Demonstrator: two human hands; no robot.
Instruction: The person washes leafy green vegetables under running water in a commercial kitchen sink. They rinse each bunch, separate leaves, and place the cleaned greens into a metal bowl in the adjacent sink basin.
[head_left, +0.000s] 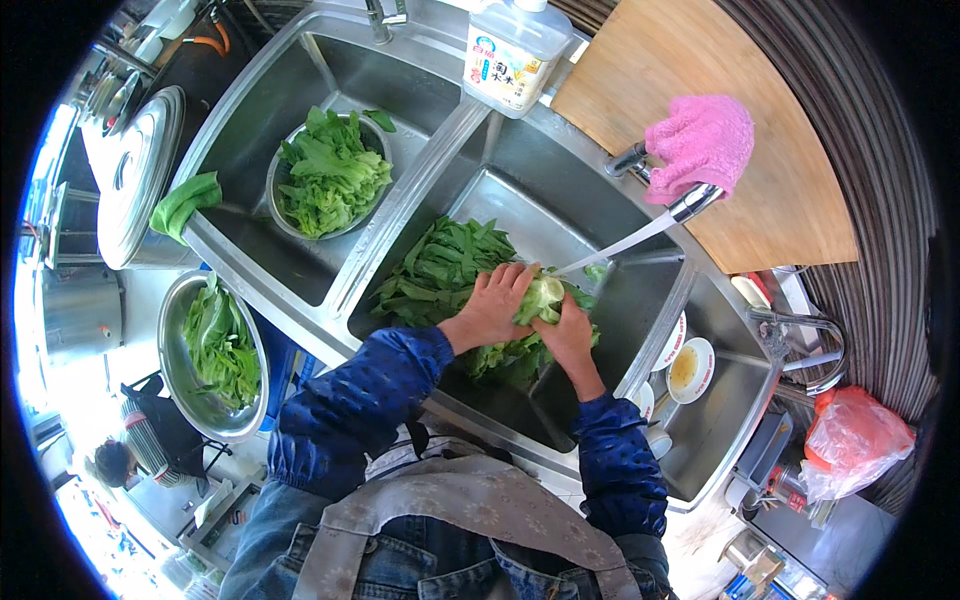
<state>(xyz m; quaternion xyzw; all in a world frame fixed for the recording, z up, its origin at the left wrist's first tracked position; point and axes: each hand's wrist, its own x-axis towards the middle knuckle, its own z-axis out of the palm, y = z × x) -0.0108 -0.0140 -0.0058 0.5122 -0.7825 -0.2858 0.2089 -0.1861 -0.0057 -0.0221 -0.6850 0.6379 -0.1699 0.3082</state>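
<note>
Both my hands grip a head of leafy green lettuce (543, 295) over the middle basin (517, 199) of a stainless steel sink, its pale cut stem end facing up. My left hand (491, 306) spreads over its left side; my right hand (568, 336) holds the right side, with the fingers partly hidden. Water runs from a chrome faucet (694, 202) and meets the lettuce near its stem end. More dark green leaves (450, 262) lie in the basin beneath and left of my hands. A pink cloth (701, 146) is draped over the faucet.
The left basin holds a metal bowl of lettuce (334, 176). Bowls, one with yellowish liquid (684, 369), sit in the right basin. A plastic jug (514, 60) and wooden board (750, 97) stand behind. At left are a basin of leaves (166, 360) and a person (146, 442).
</note>
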